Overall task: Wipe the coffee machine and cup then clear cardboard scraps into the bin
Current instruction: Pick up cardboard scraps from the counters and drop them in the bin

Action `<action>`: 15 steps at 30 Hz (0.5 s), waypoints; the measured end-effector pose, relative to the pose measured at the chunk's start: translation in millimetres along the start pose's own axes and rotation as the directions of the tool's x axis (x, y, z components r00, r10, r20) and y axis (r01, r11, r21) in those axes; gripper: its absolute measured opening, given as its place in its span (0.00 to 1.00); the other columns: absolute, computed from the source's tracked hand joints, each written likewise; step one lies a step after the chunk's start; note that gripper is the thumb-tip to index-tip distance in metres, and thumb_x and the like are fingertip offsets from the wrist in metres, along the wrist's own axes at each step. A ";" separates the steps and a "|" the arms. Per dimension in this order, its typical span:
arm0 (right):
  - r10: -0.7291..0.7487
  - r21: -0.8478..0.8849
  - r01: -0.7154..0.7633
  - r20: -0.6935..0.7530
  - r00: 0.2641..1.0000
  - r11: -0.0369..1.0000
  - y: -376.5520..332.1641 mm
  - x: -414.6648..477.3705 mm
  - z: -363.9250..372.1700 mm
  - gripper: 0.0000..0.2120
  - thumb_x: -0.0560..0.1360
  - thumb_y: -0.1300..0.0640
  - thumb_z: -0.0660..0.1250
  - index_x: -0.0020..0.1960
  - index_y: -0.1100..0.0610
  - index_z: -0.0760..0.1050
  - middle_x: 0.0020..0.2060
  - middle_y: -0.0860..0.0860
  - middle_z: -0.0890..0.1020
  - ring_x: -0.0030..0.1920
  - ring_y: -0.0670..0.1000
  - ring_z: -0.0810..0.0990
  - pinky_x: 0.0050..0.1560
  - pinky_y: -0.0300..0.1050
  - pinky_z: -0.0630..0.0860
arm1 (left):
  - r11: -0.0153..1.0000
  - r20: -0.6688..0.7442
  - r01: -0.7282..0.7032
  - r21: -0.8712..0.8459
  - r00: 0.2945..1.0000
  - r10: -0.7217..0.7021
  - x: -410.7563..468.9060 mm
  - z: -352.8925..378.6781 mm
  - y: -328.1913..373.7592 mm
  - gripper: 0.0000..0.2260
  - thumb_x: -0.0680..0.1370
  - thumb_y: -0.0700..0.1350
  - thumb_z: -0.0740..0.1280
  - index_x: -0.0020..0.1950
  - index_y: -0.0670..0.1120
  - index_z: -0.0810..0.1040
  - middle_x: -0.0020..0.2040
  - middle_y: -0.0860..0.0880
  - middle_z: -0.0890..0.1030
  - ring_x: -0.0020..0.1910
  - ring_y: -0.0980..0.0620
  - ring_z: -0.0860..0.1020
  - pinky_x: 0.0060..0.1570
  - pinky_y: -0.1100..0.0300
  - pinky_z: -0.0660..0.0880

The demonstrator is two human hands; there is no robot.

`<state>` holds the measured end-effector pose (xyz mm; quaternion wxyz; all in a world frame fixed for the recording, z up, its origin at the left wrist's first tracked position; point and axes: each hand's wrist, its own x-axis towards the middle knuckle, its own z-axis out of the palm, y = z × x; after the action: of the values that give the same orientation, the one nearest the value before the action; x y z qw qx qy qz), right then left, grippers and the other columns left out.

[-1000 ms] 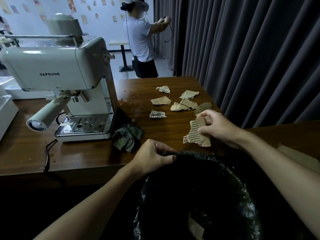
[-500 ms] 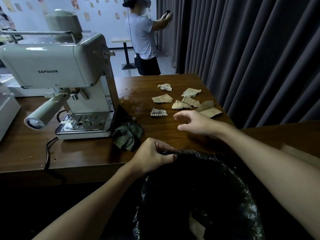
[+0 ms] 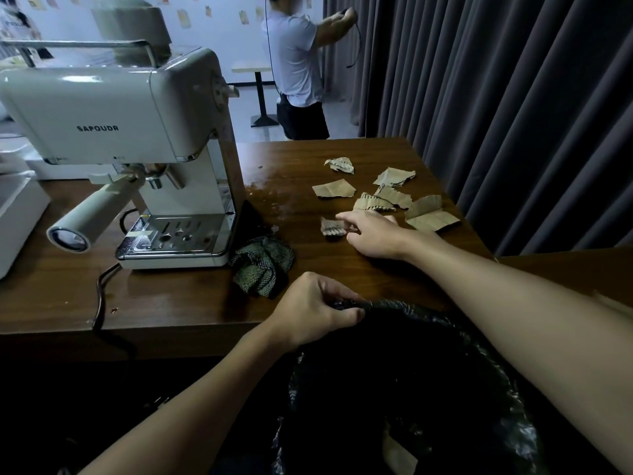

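Note:
Several brown cardboard scraps (image 3: 394,197) lie on the right part of the wooden table (image 3: 171,303). My right hand (image 3: 373,234) reaches across the table, its outstretched fingers touching a small corrugated scrap (image 3: 329,228). My left hand (image 3: 315,310) grips the rim of the black bin liner (image 3: 428,313) just below the table's front edge. One scrap (image 3: 400,457) lies inside the bin. The pale green coffee machine (image 3: 113,114) stands at the left with a pale cup (image 3: 132,22) on top. A crumpled dark green cloth (image 3: 262,265) lies beside its base.
The machine's portafilter handle (image 3: 89,221) sticks out toward me, and its black cord (image 3: 99,296) hangs over the table edge. A white appliance (image 3: 17,214) sits at the far left. Dark curtains (image 3: 513,97) close the right side. A person (image 3: 294,63) stands beyond the table.
My right hand held a large corrugated scrap by the bin, then came away empty and moved forward and left onto the small corrugated scrap. My left hand stayed on the liner rim.

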<state>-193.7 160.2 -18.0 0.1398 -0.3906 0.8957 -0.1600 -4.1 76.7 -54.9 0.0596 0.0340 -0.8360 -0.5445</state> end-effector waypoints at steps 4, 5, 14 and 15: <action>0.019 -0.113 -0.016 0.018 1.000 0.993 15.2 -14.5 -5.5 0.16 0.80 0.44 0.59 0.67 0.41 0.71 0.68 0.53 0.68 0.73 0.56 0.59 0.71 0.64 0.54 | 1.000 -0.018 -0.006 0.012 1.000 0.006 -0.4 0.9 1.0 0.04 0.70 0.47 0.76 0.44 0.56 0.88 0.42 0.53 0.87 0.42 0.51 0.85 0.44 0.53 0.80; 0.037 -0.096 -0.035 0.026 0.999 0.995 19.0 -19.5 -7.5 0.15 0.79 0.42 0.61 0.64 0.41 0.72 0.68 0.53 0.67 0.73 0.57 0.58 0.72 0.64 0.54 | 1.000 -0.013 -0.009 0.014 1.000 0.010 -0.4 0.8 1.5 0.05 0.71 0.46 0.77 0.44 0.56 0.88 0.43 0.53 0.87 0.42 0.53 0.85 0.45 0.53 0.81; 0.081 0.135 -0.079 -0.003 0.997 0.988 37.6 -50.1 -23.3 0.28 0.71 0.53 0.76 0.65 0.46 0.66 0.55 0.47 0.73 0.56 0.48 0.74 0.59 0.50 0.73 | 1.000 -0.006 0.011 0.002 1.000 -0.011 -1.4 0.3 5.5 0.05 0.73 0.43 0.77 0.45 0.53 0.88 0.44 0.53 0.87 0.43 0.54 0.85 0.48 0.48 0.81; 0.094 0.188 -0.093 0.006 0.996 0.978 39.7 -53.7 -25.1 0.26 0.72 0.56 0.75 0.65 0.47 0.67 0.55 0.47 0.74 0.53 0.46 0.75 0.53 0.44 0.74 | 1.000 -0.005 0.012 0.003 1.000 -0.012 -1.5 0.3 6.2 0.06 0.73 0.42 0.77 0.45 0.53 0.88 0.44 0.53 0.87 0.43 0.54 0.85 0.48 0.48 0.81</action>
<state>-193.9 230.2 -4.2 0.1822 -0.3328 0.8942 -0.2377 -2.7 79.6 -49.4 0.0584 0.0403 -0.8364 -0.5436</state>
